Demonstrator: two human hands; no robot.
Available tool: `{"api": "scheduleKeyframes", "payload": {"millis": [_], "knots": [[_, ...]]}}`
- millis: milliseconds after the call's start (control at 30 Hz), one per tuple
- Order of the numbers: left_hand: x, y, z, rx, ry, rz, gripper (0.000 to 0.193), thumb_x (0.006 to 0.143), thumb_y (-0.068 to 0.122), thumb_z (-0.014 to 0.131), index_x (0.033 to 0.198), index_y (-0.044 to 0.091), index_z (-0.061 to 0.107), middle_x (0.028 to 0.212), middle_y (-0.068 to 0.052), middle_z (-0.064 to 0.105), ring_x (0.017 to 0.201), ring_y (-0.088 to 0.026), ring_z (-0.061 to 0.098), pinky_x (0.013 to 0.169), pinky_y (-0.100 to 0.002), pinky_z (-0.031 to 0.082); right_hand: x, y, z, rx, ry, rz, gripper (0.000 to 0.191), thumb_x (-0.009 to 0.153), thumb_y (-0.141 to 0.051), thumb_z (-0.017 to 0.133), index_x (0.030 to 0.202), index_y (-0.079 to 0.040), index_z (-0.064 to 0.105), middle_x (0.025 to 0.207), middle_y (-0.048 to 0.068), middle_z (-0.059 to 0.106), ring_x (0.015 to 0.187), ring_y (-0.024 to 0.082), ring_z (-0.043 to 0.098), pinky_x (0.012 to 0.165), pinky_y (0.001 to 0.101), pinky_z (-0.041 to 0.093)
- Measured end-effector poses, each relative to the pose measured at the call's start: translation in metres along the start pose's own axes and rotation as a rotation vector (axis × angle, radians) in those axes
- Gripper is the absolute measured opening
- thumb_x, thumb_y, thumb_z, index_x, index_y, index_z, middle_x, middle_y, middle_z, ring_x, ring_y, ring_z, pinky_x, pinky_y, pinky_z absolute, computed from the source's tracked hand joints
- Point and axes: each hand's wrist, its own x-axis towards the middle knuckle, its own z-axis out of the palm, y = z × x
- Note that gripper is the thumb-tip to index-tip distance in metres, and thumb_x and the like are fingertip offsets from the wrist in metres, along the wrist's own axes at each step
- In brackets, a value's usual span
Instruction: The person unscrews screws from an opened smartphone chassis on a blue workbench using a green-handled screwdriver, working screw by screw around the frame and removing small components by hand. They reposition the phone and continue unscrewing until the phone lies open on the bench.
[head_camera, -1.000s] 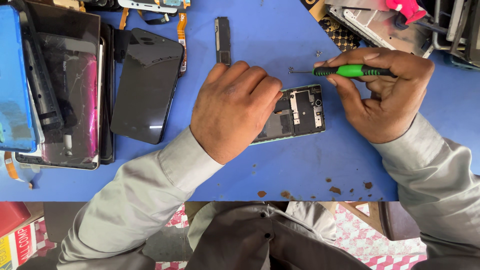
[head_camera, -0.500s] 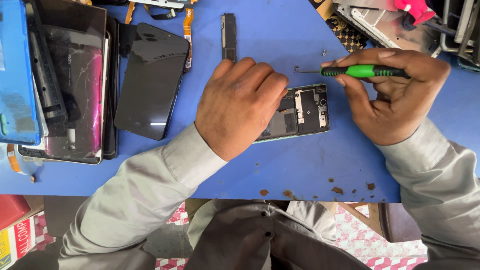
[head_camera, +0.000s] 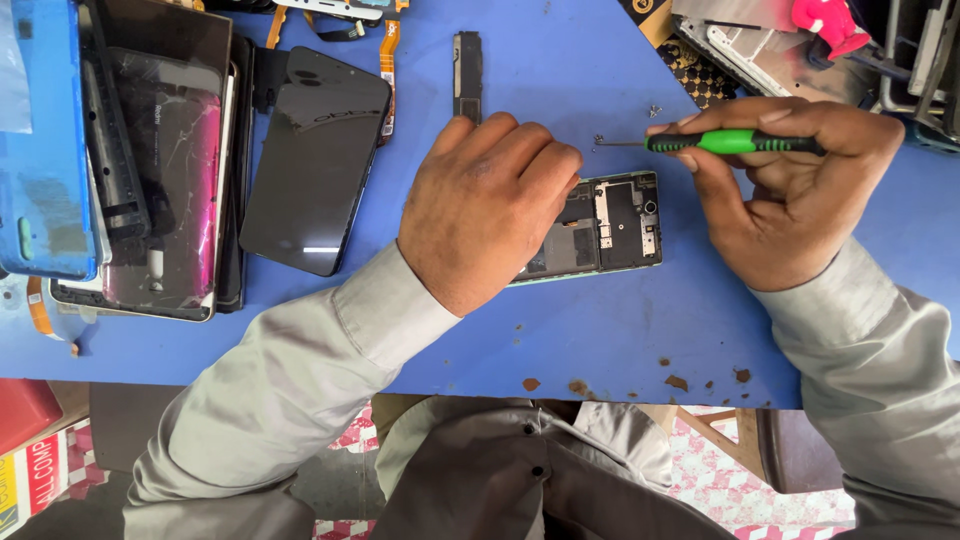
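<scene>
Blue matte tabletop (head_camera: 600, 340), chipped brown along its near edge, carries an opened phone (head_camera: 610, 225) with bare circuitry. Left hand (head_camera: 485, 210) lies flat on it, fingers loose, pinning it down. Right hand (head_camera: 790, 190) pinches a green-handled screwdriver (head_camera: 735, 143) just beyond. Farther left lie a glossy black panel (head_camera: 312, 165) and stacked cracked screens (head_camera: 160, 180).

PLACE: phone repair workshop | EVIDENCE: blue worktop (head_camera: 560, 60) is carrying an opened phone (head_camera: 610, 225), loose back covers (head_camera: 315, 160), flex cables (head_camera: 388, 50), tiny screws (head_camera: 655, 110) | TOOL: green precision screwdriver (head_camera: 730, 142) is lying in the right hand (head_camera: 790, 190)
</scene>
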Motion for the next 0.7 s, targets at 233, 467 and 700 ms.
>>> {"api": "scheduleKeyframes", "payload": {"millis": [233, 467, 700], "knots": [[-0.0005, 0.0005, -0.0002, -0.011, -0.003, 0.001, 0.012, 0.095, 0.011, 0.076, 0.097, 0.010, 0.065, 0.091, 0.000, 0.063, 0.087, -0.022, 0.059, 0.078, -0.039, 0.043, -0.0010, 0.0022, 0.0012, -0.004, 0.012, 0.015, 0.053, 0.099, 0.024, 0.059, 0.125, -0.001, 0.019, 0.121, 0.032, 0.050, 0.113, 0.038, 0.070, 0.093, 0.0396, 0.064], [0.0000, 0.0005, 0.0003, -0.013, -0.016, 0.002, 0.012, 0.096, 0.013, 0.076, 0.097, 0.010, 0.065, 0.091, 0.000, 0.063, 0.087, -0.022, 0.059, 0.079, -0.040, 0.043, -0.0002, 0.0035, 0.0019, 0.034, -0.013, 0.019, 0.054, 0.098, 0.026, 0.057, 0.126, -0.001, 0.020, 0.121, 0.033, 0.053, 0.114, 0.041, 0.069, 0.095, 0.0423, 0.065], [0.0031, 0.0011, 0.0039, -0.024, -0.020, 0.001, 0.012, 0.094, 0.012, 0.077, 0.099, 0.009, 0.066, 0.093, -0.001, 0.065, 0.089, -0.023, 0.061, 0.079, -0.040, 0.043, -0.0029, 0.0045, 0.0005, 0.051, 0.011, 0.036, 0.056, 0.097, 0.026, 0.059, 0.127, -0.001, 0.021, 0.121, 0.032, 0.055, 0.113, 0.040, 0.070, 0.097, 0.0436, 0.065]]}}
